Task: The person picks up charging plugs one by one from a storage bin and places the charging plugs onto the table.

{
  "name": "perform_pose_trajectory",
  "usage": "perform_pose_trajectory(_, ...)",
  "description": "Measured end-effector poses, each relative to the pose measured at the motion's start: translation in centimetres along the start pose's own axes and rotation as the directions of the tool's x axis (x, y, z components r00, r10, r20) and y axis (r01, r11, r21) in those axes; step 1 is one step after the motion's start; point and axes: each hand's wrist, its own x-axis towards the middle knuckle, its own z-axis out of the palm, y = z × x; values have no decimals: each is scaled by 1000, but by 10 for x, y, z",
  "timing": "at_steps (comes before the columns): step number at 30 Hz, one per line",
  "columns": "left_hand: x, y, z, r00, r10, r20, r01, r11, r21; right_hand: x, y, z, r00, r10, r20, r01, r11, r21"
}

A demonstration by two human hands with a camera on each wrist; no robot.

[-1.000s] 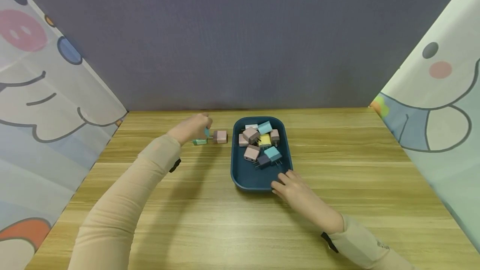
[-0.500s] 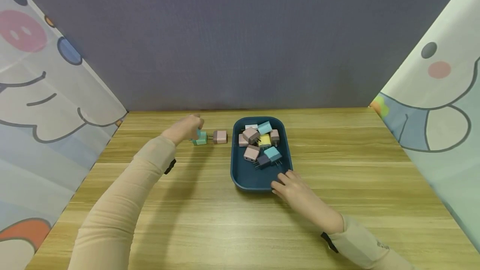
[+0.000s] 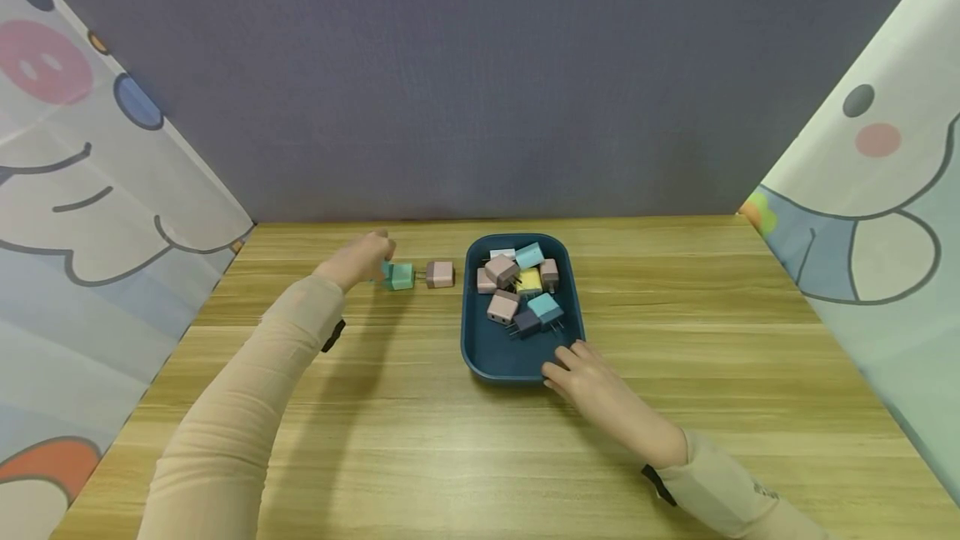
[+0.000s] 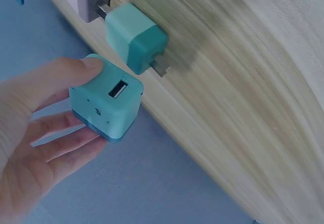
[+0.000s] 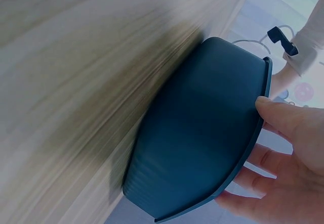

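My left hand (image 3: 354, 262) pinches a light-blue USB charger (image 4: 107, 102) between thumb and fingers, its USB port facing the left wrist camera. Just right of that hand on the table lies a mint-green charger (image 3: 402, 277), prongs toward the hand. Beside it is a pink charger (image 3: 440, 274) with a darker prong end, in line with the green one. My right hand (image 3: 588, 379) grips the near right corner of a dark blue plastic bin (image 5: 197, 128), thumb on the outside of the rim and fingers over it.
Inside the bin lie several chargers: pink ones, a yellow one (image 3: 529, 281), light-blue ones (image 3: 545, 308), a dark one (image 3: 527, 322) and a white one (image 3: 502, 254). A grey panel (image 3: 495, 90) closes off the table's (image 3: 712, 315) back edge; cartoon-printed sheets flank both sides.
My left hand has moved left along the row with the light-blue charger, uncovering the mint-green charger. The right hand and the bin have stayed in place.
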Motion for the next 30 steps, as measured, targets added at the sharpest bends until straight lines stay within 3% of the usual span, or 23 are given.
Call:
perform_pose_trajectory(10, -3, -8, 8, 1000, -4, 5, 4, 1000, 12, 0, 0, 0, 1000, 4, 6, -4, 1000, -2)
perform_pose_trajectory(21, -3, -18, 18, 998, -41, 47, 43, 998, -37, -1, 0, 0, 999, 28, 40, -28, 1000, -4)
perform_pose_trajectory(30, -5, -19, 22, 999, -49, 14, 49, 998, -35, -1, 0, -1, 997, 41, 71, -40, 999, -18)
